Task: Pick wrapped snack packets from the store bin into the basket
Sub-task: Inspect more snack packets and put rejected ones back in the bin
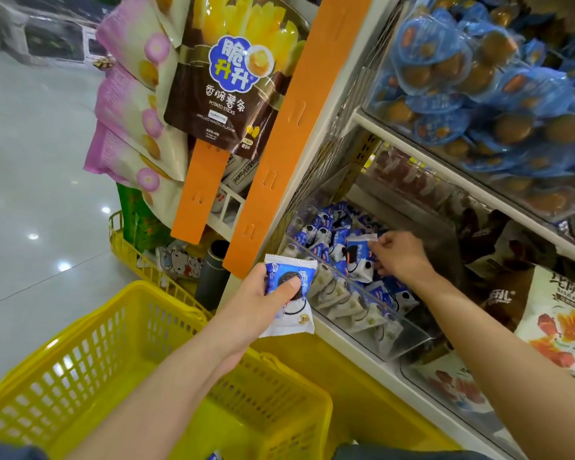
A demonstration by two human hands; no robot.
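We are mid-pick. Our left hand (256, 302) has its grip round one blue-and-white cookie packet (291, 295) just outside the clear bin (397, 323). Our right hand (400, 254) pinches a second packet (357, 258) inside the bin. Next, we judge, both should drop into the yellow basket (90, 315) below the bin.

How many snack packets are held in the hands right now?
2. The left hand grips one packet outside the bin; the right hand pinches another packet over the bin. No others show.

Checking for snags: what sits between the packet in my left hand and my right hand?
Head view: the bin's clear front wall and loose packets behind it lie between them.
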